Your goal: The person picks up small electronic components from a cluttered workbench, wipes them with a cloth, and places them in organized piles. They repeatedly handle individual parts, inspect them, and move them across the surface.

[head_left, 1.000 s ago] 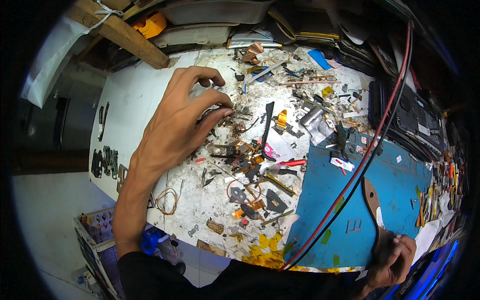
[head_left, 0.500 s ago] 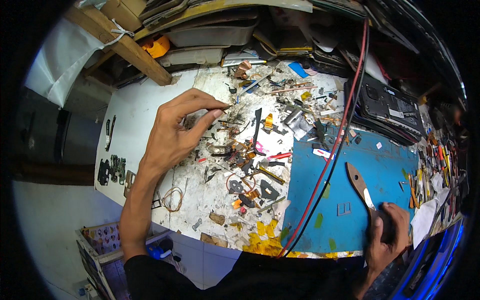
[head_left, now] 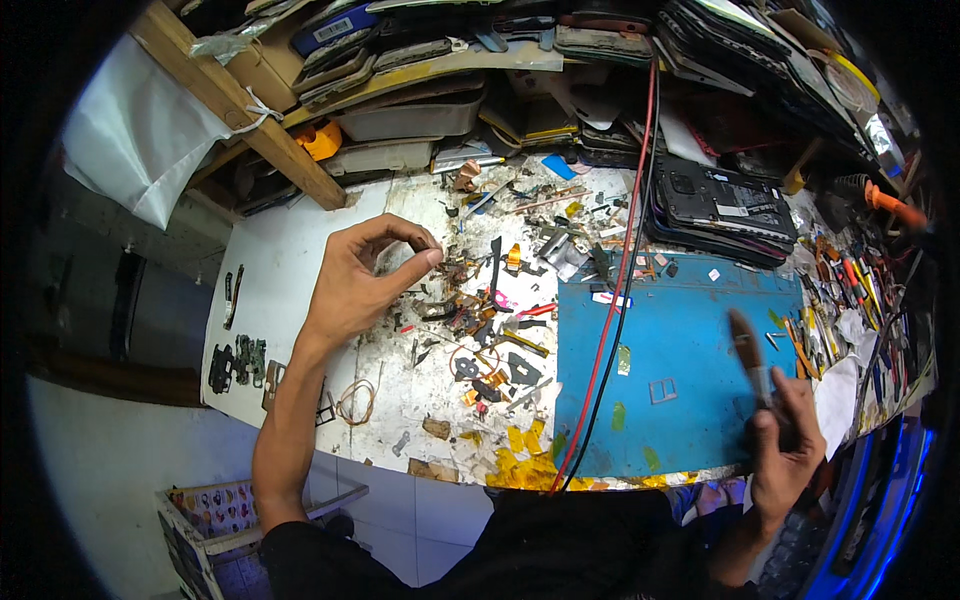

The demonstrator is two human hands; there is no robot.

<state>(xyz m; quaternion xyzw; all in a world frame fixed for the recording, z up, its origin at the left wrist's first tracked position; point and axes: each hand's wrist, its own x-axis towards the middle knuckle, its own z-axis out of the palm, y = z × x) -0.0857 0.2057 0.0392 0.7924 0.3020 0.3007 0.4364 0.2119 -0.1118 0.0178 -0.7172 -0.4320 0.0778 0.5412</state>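
Observation:
Above the littered white part of the workbench, my left hand (head_left: 365, 285) is held with thumb and index finger pinched together. Anything between those fingertips is too small to make out. Over the right edge of the blue mat (head_left: 690, 400), my right hand (head_left: 785, 450) is closed around a flat paintbrush (head_left: 746, 345). Its brown wooden handle points up and away and is smeared by motion; the fingers hide the bristle end. Scattered small electronic parts and scraps (head_left: 490, 310) lie just right of my left hand, including orange flex cables and black plastic bits.
A red and black cable pair (head_left: 610, 350) hangs across the mat. Stacked black device panels (head_left: 725, 205) stand at the back right, with pens and tools (head_left: 850, 290) beyond them. Green circuit boards (head_left: 250, 360) lie at the left. Loaded shelves (head_left: 430, 110) overhang the back.
My right hand has lifted the paintbrush and turned its handle more upright. The left hand keeps its pinch and sits slightly lower in view. The whole view has shifted.

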